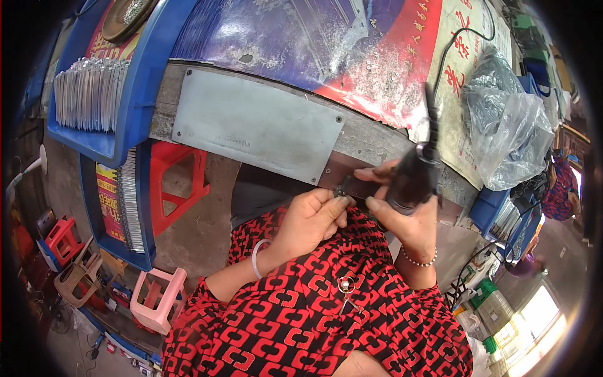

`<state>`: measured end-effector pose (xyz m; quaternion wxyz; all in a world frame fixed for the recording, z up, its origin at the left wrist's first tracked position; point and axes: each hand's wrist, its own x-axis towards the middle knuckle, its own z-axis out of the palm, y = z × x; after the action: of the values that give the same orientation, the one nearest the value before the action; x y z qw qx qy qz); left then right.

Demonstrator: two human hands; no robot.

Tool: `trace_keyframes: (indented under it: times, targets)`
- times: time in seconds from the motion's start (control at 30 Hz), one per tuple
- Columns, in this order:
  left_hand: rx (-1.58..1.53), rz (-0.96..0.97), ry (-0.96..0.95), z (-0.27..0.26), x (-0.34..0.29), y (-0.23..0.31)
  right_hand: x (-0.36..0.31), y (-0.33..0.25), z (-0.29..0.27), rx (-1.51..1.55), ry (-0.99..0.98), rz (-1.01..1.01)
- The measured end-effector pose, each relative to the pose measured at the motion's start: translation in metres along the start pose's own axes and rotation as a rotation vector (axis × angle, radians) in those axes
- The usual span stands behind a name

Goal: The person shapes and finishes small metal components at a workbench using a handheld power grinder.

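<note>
My left hand (314, 217), with a pale bangle at its wrist, is closed in a pinch on a small dark part (342, 188). Its kind is too small to make out. In my right hand (408, 226), a beaded bracelet on the wrist, is a black corded hand tool (416, 179). The tool's cord end points up and away, and its body hides part of the fingers. My right fingertips come close to the small part at the table's near edge. Beyond both hands, a flat grey metal plate (257, 122) is screwed to the table edge.
Blue trays hold thin silvery pieces (91, 94) in rows at the left; another blue tray (499, 210) stands at the right. A clear plastic bag (509, 125) lies on the right of the table. A red stool (179, 188) and pink stool (157, 298) stand at the left.
</note>
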<state>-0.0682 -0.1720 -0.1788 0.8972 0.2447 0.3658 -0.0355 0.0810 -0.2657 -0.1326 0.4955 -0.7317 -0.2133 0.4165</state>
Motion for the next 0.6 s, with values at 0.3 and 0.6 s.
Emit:
trace_keyframes:
  times: [0.3, 0.6]
  targets:
    - [0.016, -0.068, -0.008, 0.000, 0.000, 0.009, -0.016, -0.025, -0.014, 0.401, -0.040, -0.594]
    - [0.051, -0.058, 0.009, 0.000, 0.000, 0.010, -0.006, -0.036, 0.014, 0.180, -0.199, -1.075]
